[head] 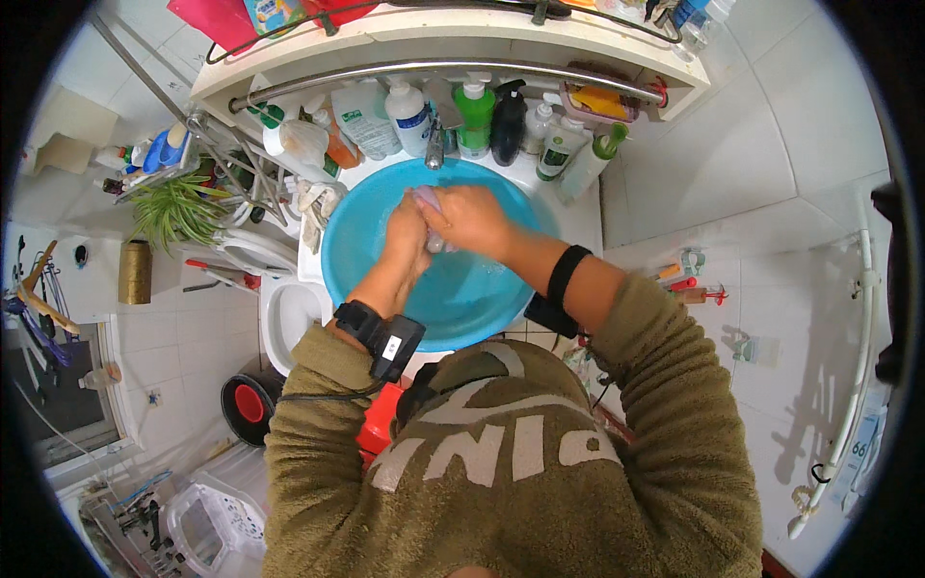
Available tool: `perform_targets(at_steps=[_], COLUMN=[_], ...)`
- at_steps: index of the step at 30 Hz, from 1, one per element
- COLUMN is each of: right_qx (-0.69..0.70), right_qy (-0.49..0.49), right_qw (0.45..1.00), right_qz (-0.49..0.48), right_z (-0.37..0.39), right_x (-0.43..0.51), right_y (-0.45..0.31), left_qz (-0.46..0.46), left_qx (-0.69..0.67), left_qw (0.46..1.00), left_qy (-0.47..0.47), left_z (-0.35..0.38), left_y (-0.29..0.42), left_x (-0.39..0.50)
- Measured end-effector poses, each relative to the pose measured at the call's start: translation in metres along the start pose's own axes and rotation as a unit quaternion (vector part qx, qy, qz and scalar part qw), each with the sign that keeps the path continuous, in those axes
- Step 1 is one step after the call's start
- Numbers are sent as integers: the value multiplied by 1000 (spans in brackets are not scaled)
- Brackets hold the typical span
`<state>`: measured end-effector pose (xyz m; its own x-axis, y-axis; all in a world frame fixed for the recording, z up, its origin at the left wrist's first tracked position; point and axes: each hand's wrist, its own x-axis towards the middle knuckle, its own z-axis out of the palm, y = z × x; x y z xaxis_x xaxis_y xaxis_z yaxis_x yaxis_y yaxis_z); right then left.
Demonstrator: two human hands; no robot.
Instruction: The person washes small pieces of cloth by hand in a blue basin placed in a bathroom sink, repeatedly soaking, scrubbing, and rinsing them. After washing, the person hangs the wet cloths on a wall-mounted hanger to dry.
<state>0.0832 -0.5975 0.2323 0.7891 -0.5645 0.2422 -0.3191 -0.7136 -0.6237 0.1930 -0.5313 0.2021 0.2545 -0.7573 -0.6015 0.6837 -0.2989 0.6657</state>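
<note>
Both my hands are together above a large blue plastic basin (473, 311). A wet, pale lilac piece of cloth (435, 241) is bunched between them, one end poking out above my fingers and another below. My left hand (406, 227) is closed around it from the left. From the right, my right hand (473, 217) grips the same cloth, its fingers folded over it. Much of the cloth is hidden by the fingers. The basin sits on the white washbasin counter, under a chrome faucet (434, 148). Some water and suds show inside it.
Behind the basin stand several bottles, among them a green pump bottle (475, 119) and a black one (509, 124). A white shelf with a metal rail (448, 66) overhangs them. A crumpled whitish cloth (318, 206) and a toilet (289, 311) are at the left.
</note>
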Motion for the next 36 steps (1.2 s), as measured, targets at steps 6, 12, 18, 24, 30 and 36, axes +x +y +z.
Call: perform_targets(at_steps=[6, 12, 18, 24, 30, 36], right_qx=[245, -125, -143, -175, 107, 410], right_qy=[-87, -220, -408, -275, -283, -175], right_qw=[959, 900, 898, 930, 950, 893], right_qz=[117, 355, 86, 169, 72, 68], right_z=[-7, 16, 95, 175, 97, 20], right_x=[-6, -1, 13, 26, 38, 25], right_y=[42, 67, 92, 115, 63, 6], left_qz=[-54, -85, -79, -72, -87, -66], left_qx=[44, 55, 91, 61, 102, -90], left_qw=[996, 992, 990, 994, 987, 988], left_qy=[-49, 79, 74, 51, 88, -102], left_z=[-46, -81, -99, -109, -98, -59], left_y=[28, 36, 43, 44, 41, 32], left_x=[15, 6, -11, -25, -23, -17])
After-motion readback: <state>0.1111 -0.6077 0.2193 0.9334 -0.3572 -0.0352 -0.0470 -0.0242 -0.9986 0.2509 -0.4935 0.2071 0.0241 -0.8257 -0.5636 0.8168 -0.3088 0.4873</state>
